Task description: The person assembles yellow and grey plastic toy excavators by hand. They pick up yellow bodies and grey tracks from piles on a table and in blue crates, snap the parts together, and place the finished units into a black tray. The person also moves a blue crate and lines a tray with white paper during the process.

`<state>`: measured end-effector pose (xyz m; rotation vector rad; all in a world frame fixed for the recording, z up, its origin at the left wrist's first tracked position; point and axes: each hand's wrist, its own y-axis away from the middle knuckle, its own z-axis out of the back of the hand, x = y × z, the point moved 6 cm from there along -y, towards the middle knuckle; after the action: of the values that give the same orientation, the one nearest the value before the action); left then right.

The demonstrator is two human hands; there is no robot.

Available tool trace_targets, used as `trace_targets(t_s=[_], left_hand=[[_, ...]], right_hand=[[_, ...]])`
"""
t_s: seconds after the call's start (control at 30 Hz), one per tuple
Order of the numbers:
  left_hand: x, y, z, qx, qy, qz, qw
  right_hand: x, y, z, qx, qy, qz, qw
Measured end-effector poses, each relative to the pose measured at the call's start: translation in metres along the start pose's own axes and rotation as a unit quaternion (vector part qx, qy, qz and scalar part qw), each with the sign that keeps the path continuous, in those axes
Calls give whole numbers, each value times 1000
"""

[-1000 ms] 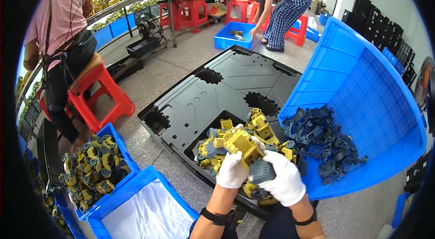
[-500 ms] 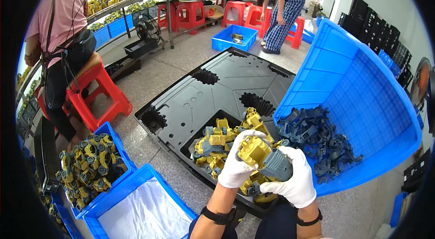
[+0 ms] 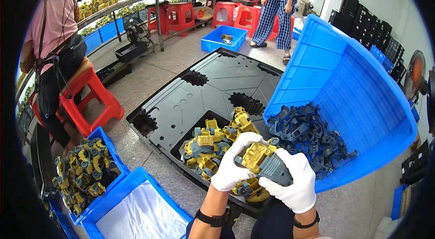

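Note:
Both my hands, in white gloves, grip one toy truck (image 3: 258,158) in front of me, with a yellow body and a ribbed dark grey part. My left hand (image 3: 234,166) closes round its yellow end. At the grey end, my right hand (image 3: 297,179) has its thumb and fingers on either side. Under and behind them lie several yellow and grey toy trucks (image 3: 206,141) in the recess of a black plastic pallet (image 3: 181,98). To the right, loose dark grey plastic parts (image 3: 308,137) are heaped in a big tilted blue bin (image 3: 371,103).
At the lower left, one blue crate is piled with small yellow toy vehicles (image 3: 86,169); another blue crate (image 3: 149,175) has a white liner. A red stool (image 3: 93,103) holds a seated person. Farther off are a blue tray (image 3: 224,40), red stools and a standing person in plaid trousers (image 3: 276,17).
The toy truck has been tilted and turned between my hands, showing more of its yellow top. The person in plaid trousers has straightened up from bending. My view has shifted slightly right.

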<state>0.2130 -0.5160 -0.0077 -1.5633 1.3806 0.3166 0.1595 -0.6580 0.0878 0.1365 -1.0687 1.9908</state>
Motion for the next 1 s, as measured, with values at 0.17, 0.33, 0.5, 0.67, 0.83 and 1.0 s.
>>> trace_targets(t_s=[0.17, 0.33, 0.5, 0.67, 0.83, 1.0], left_hand=[[-5, 0, -5, -1, -49, -12, 999], [-13, 1, -8, -9, -82, -17, 996], [-21, -1, -11, 8, -150, -7, 989], [-23, -1, -13, 6, -145, -19, 989], [-15, 4, -18, -95, -90, -6, 991], [-15, 7, -21, -168, -36, -38, 984]], right_hand=[[-3, 3, 7, -3, 10, 7, 1000], [-1, 2, 5, -3, 12, 14, 1000], [-4, 3, 6, 5, 17, 14, 1000], [-1, 0, 9, 9, 9, 16, 1000], [0, 3, 5, -5, 2, 40, 999], [6, 6, 1, 13, 6, 50, 999]])
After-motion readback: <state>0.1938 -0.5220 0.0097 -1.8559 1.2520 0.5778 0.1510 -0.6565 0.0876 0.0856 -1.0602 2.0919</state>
